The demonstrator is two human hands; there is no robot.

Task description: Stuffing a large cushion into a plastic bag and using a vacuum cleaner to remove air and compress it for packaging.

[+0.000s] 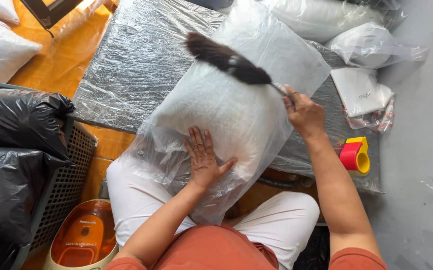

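Head view: left hand (204, 159) lies flat on the bagged pillow (236, 110); right hand (304, 114) grips a feather duster (229, 61).

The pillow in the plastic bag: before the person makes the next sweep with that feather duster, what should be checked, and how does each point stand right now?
1. Left hand flat on the bagged pillow, steadying it: ok.
2. Right hand closed on the feather duster handle: ok.
3. Duster feathers over the pillow: ok; actual contact: cannot tell.
4. Pillow resting on the plastic-covered table and the lap: ok.
5. Tape dispenser away from the sweep: ok.
6. Bag free of dust: cannot tell.
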